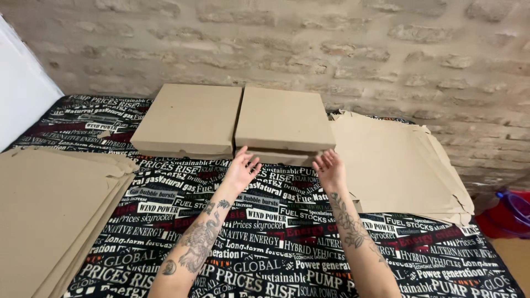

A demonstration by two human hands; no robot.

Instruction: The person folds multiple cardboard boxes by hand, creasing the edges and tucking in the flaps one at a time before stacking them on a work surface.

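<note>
Two folded boxes (pixel 232 118); two open hands (pixel 284 171) near.

Two bare forearms, no sleeves, left hand (pixel 240 172) and right hand (pixel 330 171) showing no rings, dark floral and figure tattoos running along both forearms, small round tattoo sitting near left elbow

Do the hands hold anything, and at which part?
Nothing is held. Left hand and right hand are open, just in front of the right box.
</note>
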